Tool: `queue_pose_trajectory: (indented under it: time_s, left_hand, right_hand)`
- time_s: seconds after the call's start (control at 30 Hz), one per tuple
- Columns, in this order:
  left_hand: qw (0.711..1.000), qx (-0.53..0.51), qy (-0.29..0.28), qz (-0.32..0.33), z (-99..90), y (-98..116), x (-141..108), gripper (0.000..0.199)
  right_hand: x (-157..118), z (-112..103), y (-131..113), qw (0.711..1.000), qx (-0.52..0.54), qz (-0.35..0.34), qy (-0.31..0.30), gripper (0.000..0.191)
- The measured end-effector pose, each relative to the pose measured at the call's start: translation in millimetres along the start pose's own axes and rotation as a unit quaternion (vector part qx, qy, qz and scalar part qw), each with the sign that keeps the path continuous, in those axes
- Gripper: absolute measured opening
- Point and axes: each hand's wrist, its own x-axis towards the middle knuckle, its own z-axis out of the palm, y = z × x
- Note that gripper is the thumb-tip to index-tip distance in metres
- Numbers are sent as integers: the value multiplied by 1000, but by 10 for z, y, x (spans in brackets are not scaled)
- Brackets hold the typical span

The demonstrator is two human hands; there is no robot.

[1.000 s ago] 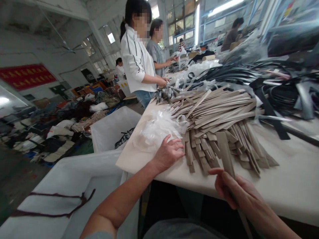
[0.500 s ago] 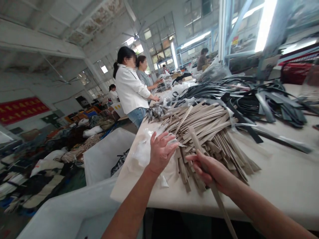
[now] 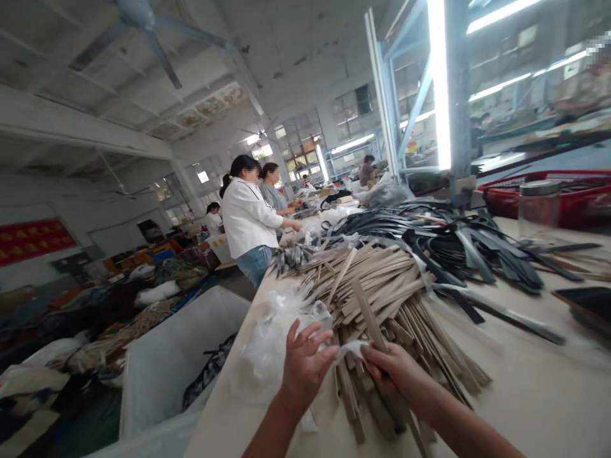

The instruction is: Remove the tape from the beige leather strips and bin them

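My right hand [image 3: 394, 372] is closed around a long beige strap [image 3: 368, 317], whose upper end points up and away. A small piece of white film [image 3: 352, 348] stretches from the right fingertips towards my left hand [image 3: 307, 362]. The left fingers are spread, with the thumb near the film's end; whether they touch it I cannot make out. Beneath and beyond both hands lies a loose pile of beige straps [image 3: 382, 280]. Crumpled clear plastic [image 3: 267, 340] rests on the table left of the pile.
The pale table [image 3: 529, 381] also bears black straps [image 3: 496, 245], a glass jar [image 3: 538, 210] and a red basket [image 3: 587, 197]. White bins [image 3: 162, 356] stand against its left side. Further along, a person in a white jacket [image 3: 251, 213] works at the table.
The view has tilted up and turned right, bringing the jar and basket into sight. White film now shows between my hands. My right hand still holds the strap.
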Motion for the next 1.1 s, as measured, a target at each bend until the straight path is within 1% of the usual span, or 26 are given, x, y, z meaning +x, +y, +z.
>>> queue_pose_trajectory:
  time_s: [0.07,0.13,0.17,0.2,0.23,0.3,0.33,0.37,0.4,0.43,0.47,0.53,0.57,0.6,0.63,0.67,0.7,0.8,0.83,0.93,0.97,1.0,1.1]
  left_hand:
    - [998,8,-46,-36,1,-34,-52,26]
    - [994,16,-88,-70,-17,-40,-97,39]
    - [992,14,-99,-82,-40,-24,-114,45]
    - [991,4,-99,-91,-73,10,-127,48]
    - [991,-17,-87,-99,-115,63,-135,45]
    - [987,-91,-51,-122,-207,226,-140,28]
    - [979,-141,-39,-142,-246,332,-137,20]
    - [965,-195,-36,-168,-273,449,-133,16]
    - [945,-255,-46,-202,-283,569,-128,18]
    - [915,-316,-66,-242,-275,685,-123,22]
    - [877,-375,-89,-288,-249,791,-121,28]
    - [787,-471,-119,-381,-158,953,-128,36]
    - [744,-505,-116,-421,-105,1005,-137,38]
    - [709,-528,-105,-456,-56,1040,-149,38]
    - [683,-541,-90,-481,-16,1061,-161,37]
    - [669,-547,-79,-497,12,1073,-171,36]
    - [663,-549,-74,-503,27,1079,-176,34]
    - [672,-540,-76,-501,19,1084,-163,30]
    - [667,-543,-70,-506,10,1085,-151,29]
    - [622,-569,-50,-535,-3,1092,-110,28]
    - [615,-575,-49,-538,-1,1095,-98,28]
    - [617,-575,-49,-535,3,1099,-87,28]
    - [641,-557,-49,-526,20,1107,-78,30]
  right_hand:
    - [-56,-82,-77,1000,0,-14,24,54]
    - [-116,-154,-135,998,1,-25,50,55]
    - [-148,-178,-149,998,-2,-30,62,55]
    - [-183,-192,-152,997,-7,-35,73,55]
    - [-222,-194,-143,996,-16,-40,83,55]
    - [-313,-164,-98,993,-41,-52,97,55]
    - [-366,-135,-69,992,-59,-58,101,54]
    - [-423,-100,-39,990,-79,-63,101,52]
    - [-484,-61,-13,988,-101,-69,98,51]
    - [-546,-22,7,985,-125,-75,93,50]
    - [-607,15,22,981,-150,-84,88,49]
    - [-714,69,36,972,-195,-104,80,48]
    - [-755,84,40,967,-214,-115,79,48]
    - [-788,88,45,962,-231,-125,79,48]
    - [-812,84,53,957,-244,-132,80,48]
    - [-829,72,64,954,-255,-138,81,48]
    - [-842,54,79,951,-263,-141,83,48]
    - [-874,-19,133,946,-276,-147,86,48]
    - [-885,-44,149,946,-276,-148,87,47]
    - [-907,-103,171,948,-269,-144,88,41]
    - [-906,-114,169,950,-265,-141,87,38]
    - [-900,-120,160,951,-263,-138,85,36]
    - [-852,-112,103,950,-273,-132,75,32]
